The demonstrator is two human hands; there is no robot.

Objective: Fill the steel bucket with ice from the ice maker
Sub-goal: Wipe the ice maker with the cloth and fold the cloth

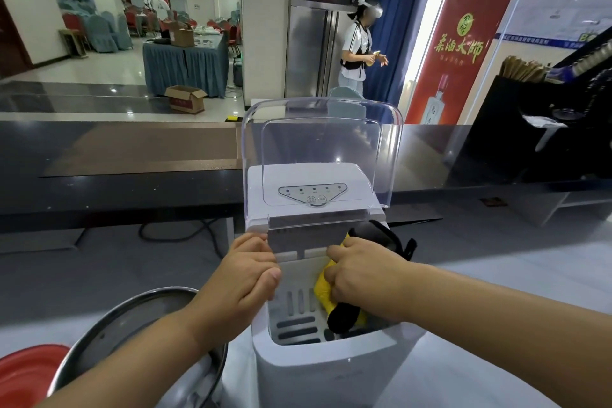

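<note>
The white ice maker [331, 371] stands in front of me with its clear lid [321, 149] swung up and open. Inside sits a white slotted ice basket [298, 305]; I see no ice in it. My left hand [248, 278] grips the basket's left edge. My right hand [361, 272] is closed on a yellow and black object [326, 295] inside the bin, at the basket's right side. The steel bucket [132, 318] stands at the lower left beside the machine, partly hidden by my left forearm.
A red bowl [26, 371] sits left of the bucket. A dark raised counter [132, 159] runs behind the machine, with black equipment [530, 116] at the right. Beyond it a person [357, 53] stands by a steel refrigerator [314, 43].
</note>
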